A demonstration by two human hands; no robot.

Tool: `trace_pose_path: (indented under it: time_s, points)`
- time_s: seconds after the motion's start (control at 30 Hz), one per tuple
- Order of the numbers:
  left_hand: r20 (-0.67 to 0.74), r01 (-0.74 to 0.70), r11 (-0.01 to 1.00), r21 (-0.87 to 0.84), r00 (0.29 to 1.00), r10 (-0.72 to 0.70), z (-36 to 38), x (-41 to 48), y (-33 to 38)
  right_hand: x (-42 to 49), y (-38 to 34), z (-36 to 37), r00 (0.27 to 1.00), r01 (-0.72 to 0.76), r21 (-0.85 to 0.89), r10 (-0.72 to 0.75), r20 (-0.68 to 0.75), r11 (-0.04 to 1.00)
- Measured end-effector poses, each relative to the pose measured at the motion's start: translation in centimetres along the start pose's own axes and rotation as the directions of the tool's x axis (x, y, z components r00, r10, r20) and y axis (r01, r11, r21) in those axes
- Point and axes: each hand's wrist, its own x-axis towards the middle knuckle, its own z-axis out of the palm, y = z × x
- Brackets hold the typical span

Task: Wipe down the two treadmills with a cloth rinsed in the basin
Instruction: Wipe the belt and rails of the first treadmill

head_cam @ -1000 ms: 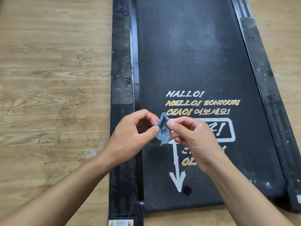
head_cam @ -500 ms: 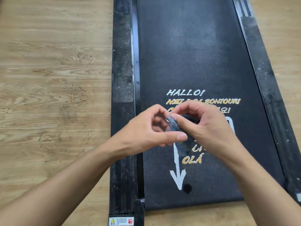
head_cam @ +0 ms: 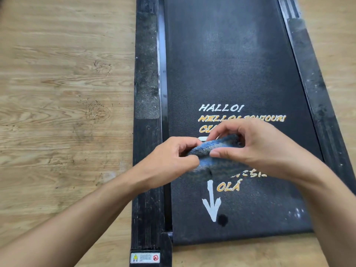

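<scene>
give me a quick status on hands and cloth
Left hand and right hand both pinching the blue cloth. Cloth bunched, held over the treadmill belt. Nothing in the way on the belt.

So the treadmill [head_cam: 240,64] sits on the wood floor [head_cam: 63,93], and both hands [head_cam: 169,162] [head_cam: 262,149] hold the cloth [head_cam: 212,151] above its belt, the arrow [head_cam: 211,203] nearer its end.

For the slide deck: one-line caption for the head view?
Both hands, left hand and right hand, pinch a blue cloth above the dusty treadmill belt.
</scene>
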Motion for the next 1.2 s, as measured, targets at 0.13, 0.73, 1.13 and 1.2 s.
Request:
trace_pose_path:
  time_s: [0.13,0.73,1.13,1.2]
  points:
    - [0.017,-0.039,0.98,-0.194,0.999,0.043,0.0,0.1,-0.2,0.5,0.7,0.3,0.99,-0.06,0.275,0.092,-0.104,0.96]
    - [-0.487,-0.209,0.949,-0.237,0.871,0.07,0.6,0.5,-0.7,0.6,3.8,6.7,0.983,-0.062,0.915,0.185,-0.013,0.398]
    - [-0.499,-0.146,0.989,-0.019,0.859,0.117,-0.7,0.0,-1.4,0.4,3.2,5.9,0.946,-0.009,0.739,0.244,-0.211,0.674]
    - [-0.532,-0.135,0.981,0.141,0.825,0.19,-0.8,-0.3,-1.6,0.2,3.4,5.7,0.972,-0.027,0.627,0.168,-0.167,0.779]
